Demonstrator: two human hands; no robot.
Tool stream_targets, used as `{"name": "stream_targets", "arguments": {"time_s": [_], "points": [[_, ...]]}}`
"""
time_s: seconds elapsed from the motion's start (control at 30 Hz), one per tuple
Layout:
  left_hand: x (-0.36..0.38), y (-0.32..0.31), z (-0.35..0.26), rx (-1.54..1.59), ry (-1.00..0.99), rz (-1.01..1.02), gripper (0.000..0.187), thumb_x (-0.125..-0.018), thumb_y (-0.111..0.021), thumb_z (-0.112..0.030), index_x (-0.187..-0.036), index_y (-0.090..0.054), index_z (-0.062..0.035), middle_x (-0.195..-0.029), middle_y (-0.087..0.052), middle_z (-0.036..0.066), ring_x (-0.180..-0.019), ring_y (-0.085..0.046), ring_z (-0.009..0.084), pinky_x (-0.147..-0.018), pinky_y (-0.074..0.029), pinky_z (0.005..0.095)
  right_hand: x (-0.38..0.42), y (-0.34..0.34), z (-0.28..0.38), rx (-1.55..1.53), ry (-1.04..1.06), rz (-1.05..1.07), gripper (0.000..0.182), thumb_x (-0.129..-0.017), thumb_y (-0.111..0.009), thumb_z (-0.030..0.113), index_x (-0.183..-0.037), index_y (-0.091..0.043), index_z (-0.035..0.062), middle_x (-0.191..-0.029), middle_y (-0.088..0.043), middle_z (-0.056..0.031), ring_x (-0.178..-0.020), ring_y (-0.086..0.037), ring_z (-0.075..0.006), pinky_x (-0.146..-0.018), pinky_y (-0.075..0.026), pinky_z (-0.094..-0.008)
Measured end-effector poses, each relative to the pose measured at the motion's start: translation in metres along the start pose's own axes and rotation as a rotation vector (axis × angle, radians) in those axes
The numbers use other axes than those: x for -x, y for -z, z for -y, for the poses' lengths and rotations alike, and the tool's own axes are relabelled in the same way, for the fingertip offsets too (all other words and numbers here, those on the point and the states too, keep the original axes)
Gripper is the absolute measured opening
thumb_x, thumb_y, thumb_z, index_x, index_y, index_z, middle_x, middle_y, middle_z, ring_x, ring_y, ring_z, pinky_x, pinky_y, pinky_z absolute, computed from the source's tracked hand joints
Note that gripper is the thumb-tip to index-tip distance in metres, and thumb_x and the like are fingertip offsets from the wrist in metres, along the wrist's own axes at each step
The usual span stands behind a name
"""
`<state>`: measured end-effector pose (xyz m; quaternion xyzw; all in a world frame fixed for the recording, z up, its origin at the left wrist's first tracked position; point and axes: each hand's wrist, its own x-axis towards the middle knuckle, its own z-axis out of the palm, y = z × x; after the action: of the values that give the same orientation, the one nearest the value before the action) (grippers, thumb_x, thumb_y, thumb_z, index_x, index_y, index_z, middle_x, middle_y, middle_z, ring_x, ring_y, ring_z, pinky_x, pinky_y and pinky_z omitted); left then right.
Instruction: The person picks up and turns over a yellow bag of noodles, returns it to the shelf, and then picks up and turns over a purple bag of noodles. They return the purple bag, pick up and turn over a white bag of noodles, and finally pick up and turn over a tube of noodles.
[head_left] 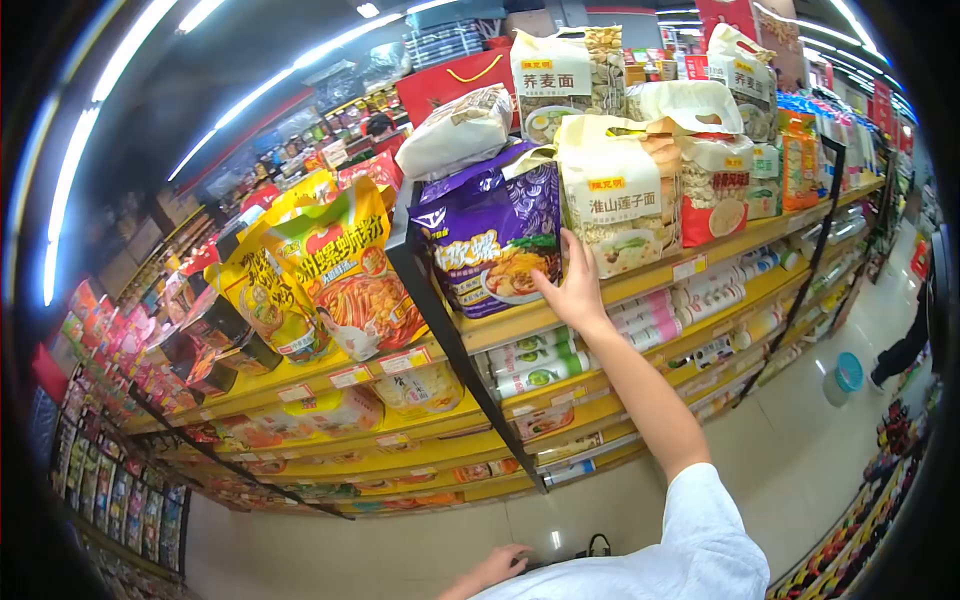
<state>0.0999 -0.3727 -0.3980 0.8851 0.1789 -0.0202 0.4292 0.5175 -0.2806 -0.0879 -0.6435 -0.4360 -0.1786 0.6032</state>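
A purple noodle package [490, 235] stands upright at the shelf's edge, beside the black post. My right hand [573, 287] is at its right side: the thumb lies on the printed front, the other fingers go along the side edge and are partly hidden. Close to those fingers is a cream bag of noodles [618, 205] with a handle on top. A white bag [458, 130] lies over the back of the purple package. Low in the view, my left hand [503, 563] hangs near my body, its fingers loosely stretched, with nothing visible in them.
Yellow noodle bags [355, 275] stand left of the black shelf post [450, 330]. Rolled noodle packs [540, 365] fill the shelf below. A turquoise bucket [848, 372] sits on the floor at right, near a person's leg [908, 335].
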Motion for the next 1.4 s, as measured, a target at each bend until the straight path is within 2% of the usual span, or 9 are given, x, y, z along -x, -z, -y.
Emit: {"name": "stream_targets", "arguments": {"time_s": [0.37, 0.5, 0.67, 0.83, 0.97, 1.1, 1.2, 1.3, 1.4], "points": [[-0.036, -0.016, -0.031, 0.073, 0.091, -0.045, 0.028, -0.088, -0.055, -0.015, -0.110, -0.061, 0.0005, -0.102, -0.064, 0.020, -0.095, -0.062, 0.0361, -0.085, -0.049, 0.0389, -0.022, 0.004, -0.020, -0.332, -0.208, 0.263, 0.075, -0.072, -0.080, 0.024, -0.130, -0.037, 0.0022, -0.119, -0.056, -0.0174, -0.111, -0.055, -0.0271, -0.095, -0.043, -0.0378], [-0.034, -0.004, -0.030, 0.027, 0.162, -0.039, 0.027, -0.087, -0.055, -0.014, -0.111, -0.062, -0.0043, -0.101, -0.066, 0.020, -0.090, -0.064, 0.0359, -0.081, -0.050, 0.0406, -0.031, -0.002, -0.023, -0.407, -0.111, 0.262, 0.075, -0.068, -0.082, 0.028, -0.125, -0.040, 0.0001, -0.110, -0.059, -0.0177, -0.105, -0.058, -0.0291, -0.091, -0.045, -0.0384], [-0.023, -0.059, 0.001, 0.075, 0.312, -0.019, 0.025, -0.091, -0.054, -0.017, -0.112, -0.062, -0.0054, -0.096, -0.067, 0.016, -0.086, -0.065, 0.0265, -0.079, -0.050, 0.0365, -0.029, -0.015, -0.029, -0.771, -0.257, 0.194, 0.070, -0.063, -0.085, 0.018, -0.119, -0.048, 0.0005, -0.109, -0.060, -0.0092, -0.101, -0.058, -0.0171, -0.090, -0.046, -0.0316], [-0.026, -0.088, -0.002, 0.358, 0.373, -0.113, 0.022, -0.093, -0.057, -0.015, -0.111, -0.062, -0.0029, -0.100, -0.067, 0.010, -0.093, -0.062, 0.0169, -0.082, -0.049, 0.0310, -0.038, -0.008, -0.029, -0.757, -0.252, 0.399, 0.079, -0.061, -0.087, 0.018, -0.125, -0.046, 0.0007, -0.112, -0.060, -0.0111, -0.101, -0.058, -0.0181, -0.092, -0.045, -0.0319], [-0.030, -0.095, -0.011, 0.321, 0.344, -0.094, 0.023, -0.093, -0.056, -0.016, -0.111, -0.062, -0.0022, -0.100, -0.067, 0.009, -0.093, -0.061, 0.0159, -0.083, -0.049, 0.0307, -0.034, -0.007, -0.029, -0.736, -0.192, 0.409, 0.083, -0.060, -0.087, 0.019, -0.129, -0.043, 0.0002, -0.110, -0.061, -0.0103, -0.103, -0.058, -0.0194, -0.092, -0.045, -0.0323], [-0.028, -0.095, -0.006, 0.477, 0.389, -0.100, 0.024, -0.094, -0.055, -0.017, -0.111, -0.061, -0.0011, -0.102, -0.067, 0.010, -0.094, -0.062, 0.0184, -0.084, -0.049, 0.0315, -0.030, 0.007, -0.014, -0.506, -0.131, 0.329, 0.074, -0.059, -0.086, 0.016, -0.121, -0.049, 0.0011, -0.106, -0.064, -0.0114, -0.100, -0.060, -0.0204, -0.091, -0.045, -0.0326], [-0.034, -0.094, 0.006, 0.286, 0.277, -0.094, 0.024, -0.093, -0.053, -0.016, -0.110, -0.061, -0.0015, -0.098, -0.067, 0.011, -0.089, -0.063, 0.0197, -0.080, -0.050, 0.0330, -0.028, 0.014, -0.006, -0.510, -0.064, 0.273, 0.064, -0.060, -0.085, 0.013, -0.114, -0.053, 0.0040, -0.103, -0.064, -0.0098, -0.097, -0.061, -0.0205, -0.089, -0.046, -0.0323], [-0.036, -0.096, 0.012, 0.239, 0.260, -0.067, 0.025, -0.093, -0.053, -0.018, -0.109, -0.061, -0.0014, -0.100, -0.067, 0.013, -0.090, -0.064, 0.0223, -0.081, -0.050, 0.0340, -0.022, 0.010, -0.011, -0.657, 0.153, 0.174, 0.053, -0.065, -0.081, 0.002, -0.111, -0.054, 0.0038, -0.102, -0.063, -0.0072, -0.097, -0.059, -0.0163, -0.087, -0.046, -0.0298], [-0.043, -0.097, 0.014, 0.254, 0.186, -0.062, 0.024, -0.091, -0.054, -0.017, -0.108, -0.062, -0.0015, -0.100, -0.067, 0.015, -0.091, -0.064, 0.0246, -0.081, -0.050, 0.0344, -0.018, 0.022, 0.000, -0.576, 0.318, 0.045, 0.050, -0.063, -0.081, 0.002, -0.106, -0.055, 0.0062, -0.095, -0.062, -0.0081, -0.088, -0.061, -0.0217, -0.078, -0.048, -0.0327]]}}
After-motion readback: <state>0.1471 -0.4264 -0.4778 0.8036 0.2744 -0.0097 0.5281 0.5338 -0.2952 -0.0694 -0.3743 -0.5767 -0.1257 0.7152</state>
